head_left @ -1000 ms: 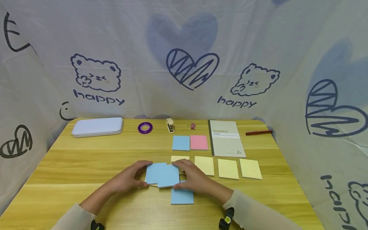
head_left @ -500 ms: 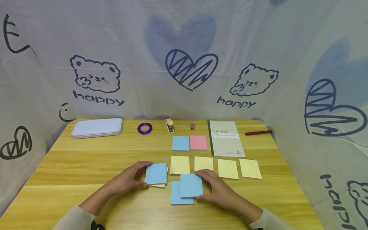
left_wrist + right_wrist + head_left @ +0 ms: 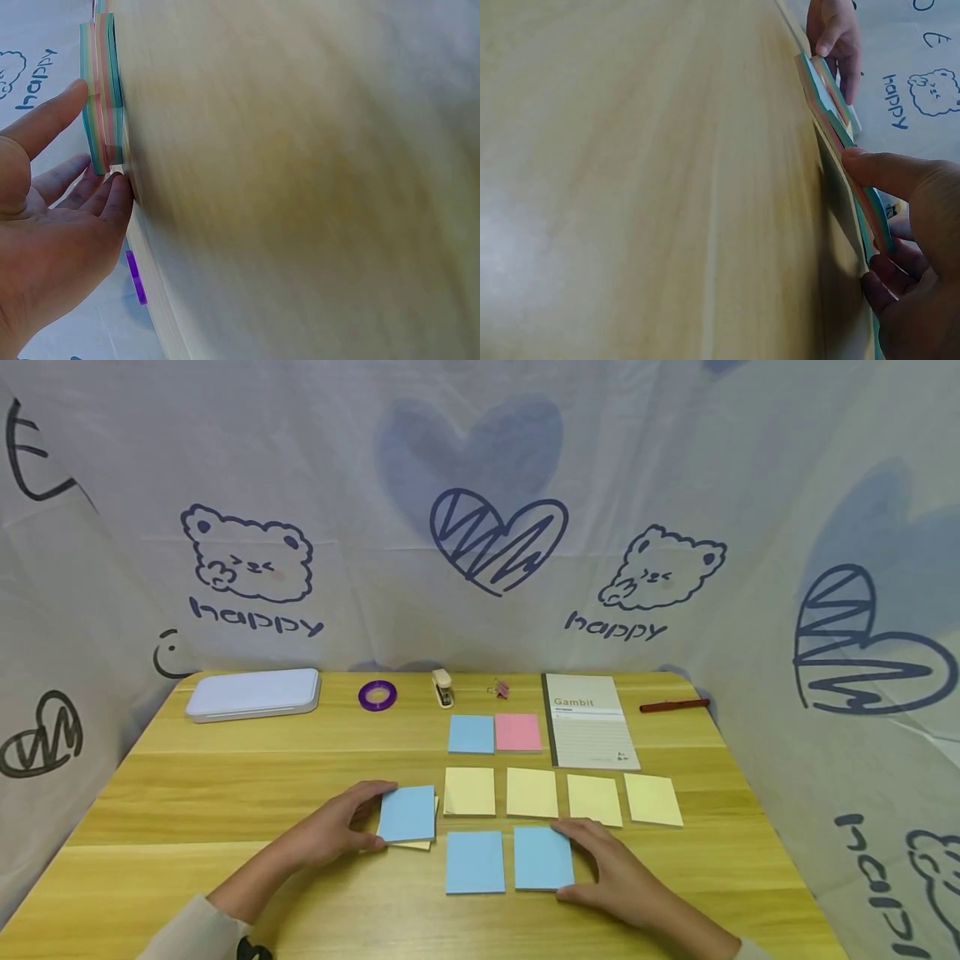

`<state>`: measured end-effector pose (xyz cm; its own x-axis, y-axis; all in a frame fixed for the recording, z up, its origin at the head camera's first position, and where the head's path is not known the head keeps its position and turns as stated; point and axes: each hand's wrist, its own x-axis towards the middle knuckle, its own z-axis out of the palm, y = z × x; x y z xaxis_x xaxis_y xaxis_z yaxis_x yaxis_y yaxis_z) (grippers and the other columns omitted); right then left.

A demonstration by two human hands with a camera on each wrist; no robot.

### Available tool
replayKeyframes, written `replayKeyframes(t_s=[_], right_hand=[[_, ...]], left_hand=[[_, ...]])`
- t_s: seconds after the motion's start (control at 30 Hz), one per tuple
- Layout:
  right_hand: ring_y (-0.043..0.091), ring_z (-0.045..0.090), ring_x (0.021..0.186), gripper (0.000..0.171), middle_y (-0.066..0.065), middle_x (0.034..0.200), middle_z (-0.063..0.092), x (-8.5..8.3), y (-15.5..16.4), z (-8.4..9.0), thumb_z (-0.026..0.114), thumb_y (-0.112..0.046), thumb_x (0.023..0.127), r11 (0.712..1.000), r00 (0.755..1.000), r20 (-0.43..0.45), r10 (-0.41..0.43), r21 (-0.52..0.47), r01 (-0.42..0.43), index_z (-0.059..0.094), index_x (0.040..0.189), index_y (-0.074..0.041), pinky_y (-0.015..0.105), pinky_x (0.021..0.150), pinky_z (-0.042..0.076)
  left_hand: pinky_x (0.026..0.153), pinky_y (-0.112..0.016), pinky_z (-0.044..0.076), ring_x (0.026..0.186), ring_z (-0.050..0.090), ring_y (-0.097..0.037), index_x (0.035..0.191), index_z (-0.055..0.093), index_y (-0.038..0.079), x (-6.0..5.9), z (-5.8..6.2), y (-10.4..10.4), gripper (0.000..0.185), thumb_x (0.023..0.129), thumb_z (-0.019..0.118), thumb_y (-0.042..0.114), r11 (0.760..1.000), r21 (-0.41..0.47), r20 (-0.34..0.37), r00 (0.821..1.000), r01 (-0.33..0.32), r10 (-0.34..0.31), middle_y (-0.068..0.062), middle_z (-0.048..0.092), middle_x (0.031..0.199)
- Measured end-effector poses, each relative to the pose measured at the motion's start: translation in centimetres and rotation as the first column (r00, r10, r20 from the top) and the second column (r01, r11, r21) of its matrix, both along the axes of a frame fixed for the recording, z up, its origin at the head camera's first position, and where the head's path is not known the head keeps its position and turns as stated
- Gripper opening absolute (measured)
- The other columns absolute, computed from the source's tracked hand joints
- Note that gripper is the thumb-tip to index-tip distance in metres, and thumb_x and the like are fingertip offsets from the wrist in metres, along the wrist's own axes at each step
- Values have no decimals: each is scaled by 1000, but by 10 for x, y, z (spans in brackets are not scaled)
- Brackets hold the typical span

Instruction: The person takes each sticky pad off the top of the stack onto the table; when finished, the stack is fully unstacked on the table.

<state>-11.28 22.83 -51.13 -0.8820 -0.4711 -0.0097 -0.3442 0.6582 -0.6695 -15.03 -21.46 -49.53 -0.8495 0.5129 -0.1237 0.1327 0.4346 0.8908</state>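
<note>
Nearest to where I stand, the right hand (image 3: pixel 611 872) lies low on the wooden table (image 3: pixel 225 777), thumb and curled fingers holding the right edge of a blue sticky pad (image 3: pixel 543 857). The pad is a flat rectangle, pale sky-blue on top; the right wrist view shows its edge striped in several pastel colours. It lies flat in the front row, just beside a second blue pad (image 3: pixel 475 862) on its left, with a narrow gap between them.

A little further left, the left hand (image 3: pixel 337 827) grips another blue pad (image 3: pixel 407 813) from its left side, thumb above and fingers curled at the edge. A yellow slip (image 3: pixel 417 843) peeks out beneath it.

Behind these runs a row of four yellow pads (image 3: pixel 562 796), evenly spaced. Beyond them a blue pad and a pink pad (image 3: pixel 517 732) sit side by side, touching, next to a grey notebook (image 3: pixel 589 720) marked "Gambit".

Along the far edge are a white case (image 3: pixel 253 692), a purple tape roll (image 3: pixel 377 694), a small stapler (image 3: pixel 444 687), a pink clip (image 3: pixel 501 689) and a red pen (image 3: pixel 673 705). White cloth (image 3: pixel 480 460) printed with bears, hearts and "happy" hangs round three sides.
</note>
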Motion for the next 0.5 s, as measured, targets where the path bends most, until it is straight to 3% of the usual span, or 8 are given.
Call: replayKeyframes(t_s=[0.5], right_hand=[[28, 47, 139, 84, 1, 152, 49, 1, 0, -6, 86, -46, 82, 999, 999, -17, 35, 41, -34, 49, 153, -19, 58, 111, 48]], left_hand=[[118, -56, 35, 146, 31, -54, 157, 34, -4, -1, -2, 1, 77, 93, 75, 4, 1000, 9, 1, 1000, 4, -4, -32, 30, 160]])
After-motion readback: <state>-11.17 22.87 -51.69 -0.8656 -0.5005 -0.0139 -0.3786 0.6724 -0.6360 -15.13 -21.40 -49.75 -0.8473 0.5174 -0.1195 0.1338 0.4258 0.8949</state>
